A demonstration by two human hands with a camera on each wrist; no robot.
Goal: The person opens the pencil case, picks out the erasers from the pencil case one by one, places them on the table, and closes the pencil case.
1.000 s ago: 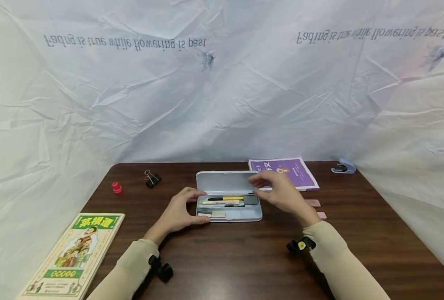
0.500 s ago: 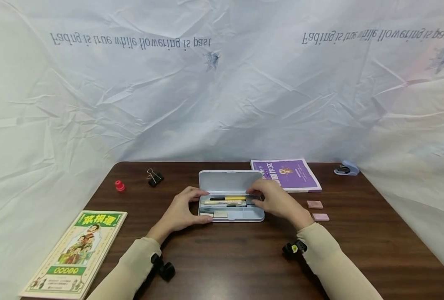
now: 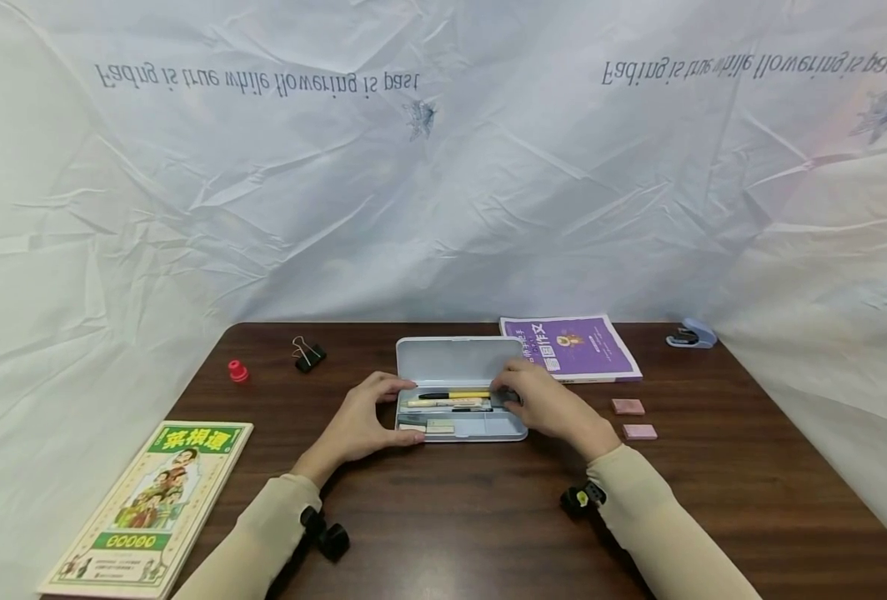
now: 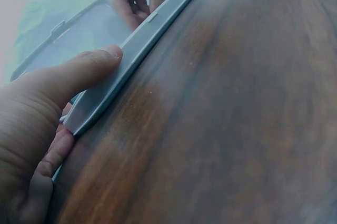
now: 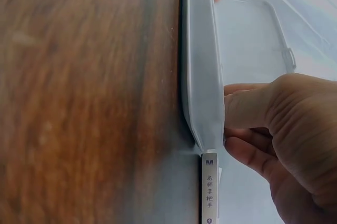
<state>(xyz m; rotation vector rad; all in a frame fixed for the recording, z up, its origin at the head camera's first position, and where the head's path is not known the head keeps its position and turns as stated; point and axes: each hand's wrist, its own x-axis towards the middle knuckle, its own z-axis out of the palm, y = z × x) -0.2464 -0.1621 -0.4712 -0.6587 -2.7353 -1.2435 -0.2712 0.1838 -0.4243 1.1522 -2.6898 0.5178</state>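
Observation:
A pale blue pencil case (image 3: 456, 362) lies on the table with its lid up. My left hand (image 3: 355, 421) grips its left end, thumb along the front edge and fingers at the back. At the right end, my right hand (image 3: 552, 406) reaches inside, its fingers curled about a dark grey block (image 3: 500, 401) that they partly cover. A yellow and black pen (image 3: 454, 395) and several other slim pens lie in the back compartment. Pale small blocks (image 3: 439, 427) sit at the front left. In the right wrist view, the case wall (image 5: 204, 60) hides the fingertips.
A purple book (image 3: 589, 348) lies behind the case to the right. Two pink blocks (image 3: 628, 407) and a blue stapler (image 3: 691, 334) are farther right. On the left are a binder clip (image 3: 309, 358), a red cap-like piece (image 3: 238, 372) and a green-and-cream book (image 3: 151, 504).
My right hand has come down from beside the raised lid into the case's right end, onto the grey block. The left hand has kept its hold on the case.

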